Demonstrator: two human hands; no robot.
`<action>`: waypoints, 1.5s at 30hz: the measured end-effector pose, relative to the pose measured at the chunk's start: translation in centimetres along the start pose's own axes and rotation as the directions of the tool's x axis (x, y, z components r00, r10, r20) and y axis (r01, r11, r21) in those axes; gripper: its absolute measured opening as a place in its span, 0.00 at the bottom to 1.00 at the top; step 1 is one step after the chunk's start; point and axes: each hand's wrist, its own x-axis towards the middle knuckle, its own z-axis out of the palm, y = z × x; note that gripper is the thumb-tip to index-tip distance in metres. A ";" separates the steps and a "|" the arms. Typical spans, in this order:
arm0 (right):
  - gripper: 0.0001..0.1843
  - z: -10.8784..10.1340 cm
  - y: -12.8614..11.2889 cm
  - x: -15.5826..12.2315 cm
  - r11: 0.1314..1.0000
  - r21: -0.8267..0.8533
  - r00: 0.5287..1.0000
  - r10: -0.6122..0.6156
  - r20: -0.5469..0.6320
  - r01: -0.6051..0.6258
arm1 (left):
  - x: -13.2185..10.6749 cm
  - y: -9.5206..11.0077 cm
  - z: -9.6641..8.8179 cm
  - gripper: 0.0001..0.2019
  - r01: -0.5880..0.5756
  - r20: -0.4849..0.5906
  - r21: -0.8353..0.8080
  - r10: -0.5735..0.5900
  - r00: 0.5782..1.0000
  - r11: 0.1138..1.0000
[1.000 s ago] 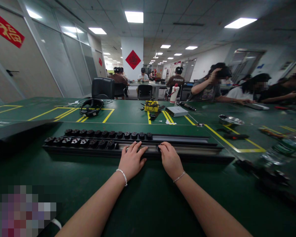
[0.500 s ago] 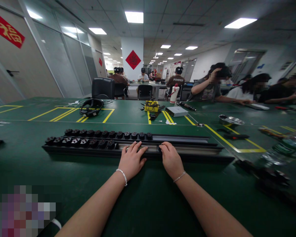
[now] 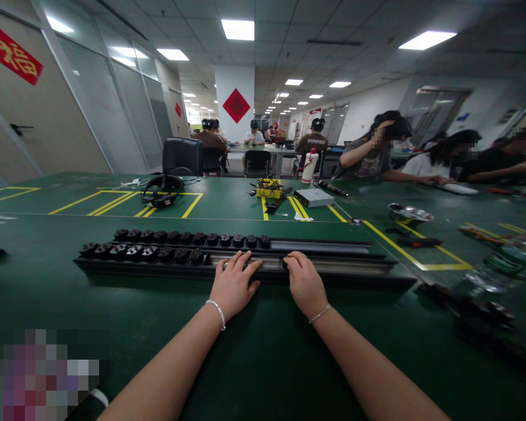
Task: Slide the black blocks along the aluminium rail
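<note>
A long black rail (image 3: 333, 263) lies across the green table (image 3: 113, 316) in front of me, with a second rail (image 3: 315, 245) just behind it. Several small black parts (image 3: 157, 252) sit in rows along the left halves of both rails. My left hand (image 3: 234, 285) rests on the near rail with its fingers stretched flat and slightly apart. My right hand (image 3: 304, 283) is beside it, fingers curled over the rail's groove; a small dark part shows at its fingertips.
A headset (image 3: 161, 192), a yellow device (image 3: 269, 188), a grey box (image 3: 314, 197) and a metal dish (image 3: 409, 213) lie farther back. Dark loose parts (image 3: 473, 310) lie at the right. Other people sit at the far right and at rear tables.
A dark flat object that crossed the left side one second ago has gone; only its tip stays at the left edge. My hands have barely moved.
</note>
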 end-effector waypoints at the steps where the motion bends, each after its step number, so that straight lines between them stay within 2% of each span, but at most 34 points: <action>1: 0.15 0.0 0.0 0.0 1.000 0.003 1.000 -0.003 -0.006 0.003 | 0.0 0.0 0.0 0.22 0.000 -0.002 0.000 0.000 1.000 1.000; 45: 0.14 -0.5 0.0 0.1 1.000 0.003 1.000 0.013 -0.006 -0.013 | 0.0 -0.3 0.4 0.22 -0.020 -0.020 0.007 0.021 1.000 1.000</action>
